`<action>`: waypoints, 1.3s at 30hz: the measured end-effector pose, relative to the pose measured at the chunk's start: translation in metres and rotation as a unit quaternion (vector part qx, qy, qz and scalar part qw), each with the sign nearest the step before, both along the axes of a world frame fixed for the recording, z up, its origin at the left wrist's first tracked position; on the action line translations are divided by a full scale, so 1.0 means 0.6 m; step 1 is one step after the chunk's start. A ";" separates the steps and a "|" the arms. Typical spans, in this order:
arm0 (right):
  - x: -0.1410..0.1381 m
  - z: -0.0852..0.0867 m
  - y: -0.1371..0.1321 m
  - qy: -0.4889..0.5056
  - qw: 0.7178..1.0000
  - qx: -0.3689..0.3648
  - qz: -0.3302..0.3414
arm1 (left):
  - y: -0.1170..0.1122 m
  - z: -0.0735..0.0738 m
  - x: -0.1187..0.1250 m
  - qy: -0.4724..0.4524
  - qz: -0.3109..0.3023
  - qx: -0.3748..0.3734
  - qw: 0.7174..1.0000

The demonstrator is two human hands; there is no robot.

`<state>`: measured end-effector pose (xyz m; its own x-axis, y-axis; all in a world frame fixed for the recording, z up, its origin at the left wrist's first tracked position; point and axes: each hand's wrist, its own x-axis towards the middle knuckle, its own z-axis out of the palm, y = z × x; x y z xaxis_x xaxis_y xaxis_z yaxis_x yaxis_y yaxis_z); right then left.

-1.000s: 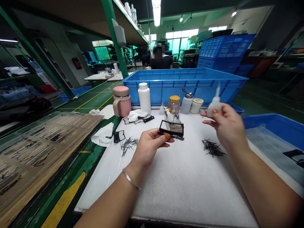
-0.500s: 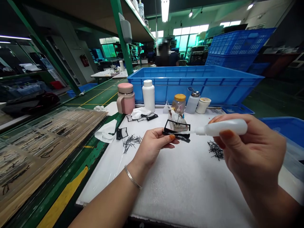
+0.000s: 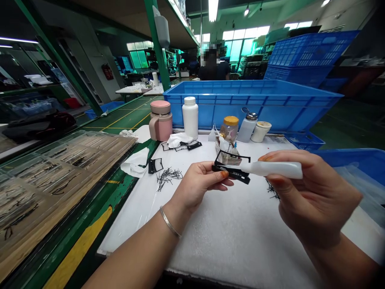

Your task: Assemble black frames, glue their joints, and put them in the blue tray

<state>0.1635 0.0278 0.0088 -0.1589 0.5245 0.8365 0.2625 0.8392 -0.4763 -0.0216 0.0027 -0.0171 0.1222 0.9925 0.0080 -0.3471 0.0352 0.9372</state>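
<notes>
My left hand (image 3: 198, 184) pinches a small black rectangular frame (image 3: 233, 167) and holds it above the white foam mat (image 3: 228, 237). Fingers of my right hand (image 3: 309, 192) are wrapped round a white squeeze bottle (image 3: 278, 169) lying sideways, its thin nozzle touching the frame's near edge. A heap of thin black pins (image 3: 167, 176) lies to the left of my left hand. A second heap of pins (image 3: 272, 189) is partly hidden behind my right hand.
At the back of the mat stand a pink mug (image 3: 161, 120), a white bottle (image 3: 190, 117), a yellow-lidded jar (image 3: 229, 127), a pump dispenser (image 3: 247, 125) and a small pot (image 3: 260, 131). A big blue crate (image 3: 252, 105) stands behind. Clear trays (image 3: 57, 168) lie left. A person (image 3: 214, 66) stands far off.
My right hand brought the squeeze bottle from upright at the right down to a sideways hold, and its nozzle now meets the frame. The left hand has kept the frame almost still.
</notes>
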 end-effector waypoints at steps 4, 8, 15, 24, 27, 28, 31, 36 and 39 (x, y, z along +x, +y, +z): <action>0.000 0.000 0.001 -0.006 1.000 0.007 -0.009 | 0.000 0.000 0.000 -0.002 -0.002 0.000 1.000; 0.000 0.000 0.000 -0.003 1.000 0.008 -0.013 | -0.001 0.000 0.001 -0.006 -0.004 -0.002 1.000; -0.001 -0.005 0.003 0.007 1.000 0.018 -0.022 | -0.001 0.001 0.001 -0.014 -0.004 -0.002 1.000; 0.001 -0.008 0.007 0.003 0.999 0.036 -0.024 | -0.002 -0.001 0.001 -0.019 -0.006 -0.004 1.000; 0.000 -0.007 0.007 0.003 0.999 0.035 -0.022 | -0.001 -0.001 0.001 -0.018 -0.006 -0.004 1.000; -0.001 -0.007 0.006 0.004 0.999 0.035 -0.021 | -0.001 0.000 0.001 -0.018 -0.006 -0.004 1.000; -0.001 -0.007 0.006 0.002 0.999 0.036 -0.021 | 0.000 0.000 0.000 -0.019 -0.006 -0.003 1.000; 0.000 -0.006 0.005 -0.003 0.999 0.036 -0.024 | 0.000 0.000 0.000 -0.019 -0.005 0.000 1.000; 0.000 -0.006 0.005 -0.005 0.999 0.035 -0.026 | -0.001 -0.001 0.001 -0.017 -0.004 -0.002 1.000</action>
